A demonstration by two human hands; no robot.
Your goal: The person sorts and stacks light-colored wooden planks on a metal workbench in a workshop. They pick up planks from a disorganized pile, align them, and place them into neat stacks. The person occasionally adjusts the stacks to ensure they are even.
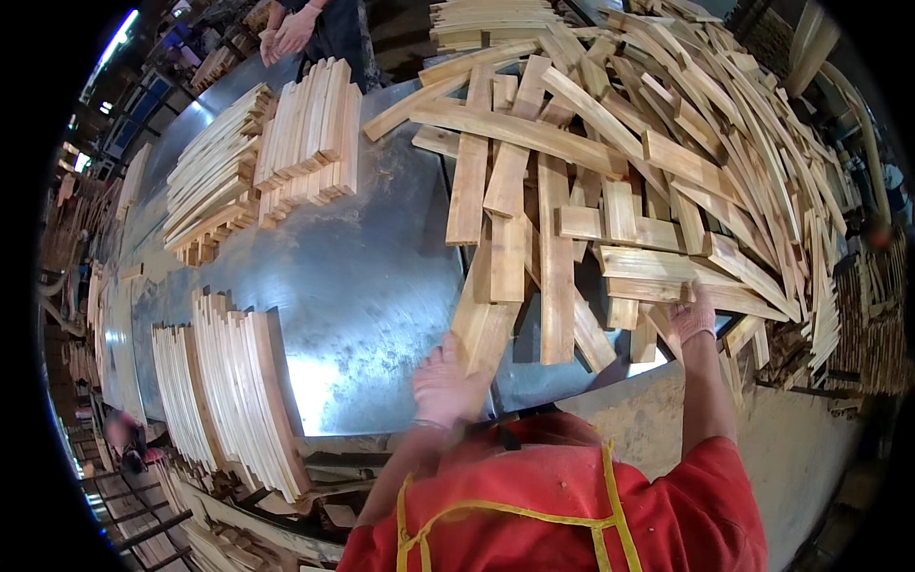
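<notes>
My left hand [441,385], in a pale glove and a little blurred, grips the near end of a wooden board [484,329]. That board slants away from me, its far part under other boards. Farther right, my gloved right hand [693,317] holds the near edge of a board lying crosswise [658,289], with a finger over its top. Just beyond it lies another crosswise board [662,261]. Both hands are at the near side of a large loose heap of wooden boards [591,143], which overlap at many angles.
The metal tabletop [372,286] runs off to the left. Neat stacks of strips stand on it, one at the near left [233,381] and two farther back [310,129] [214,162]. Another person's hands [291,36] show beyond the far stacks. Thick hoses [848,105] hang at the right.
</notes>
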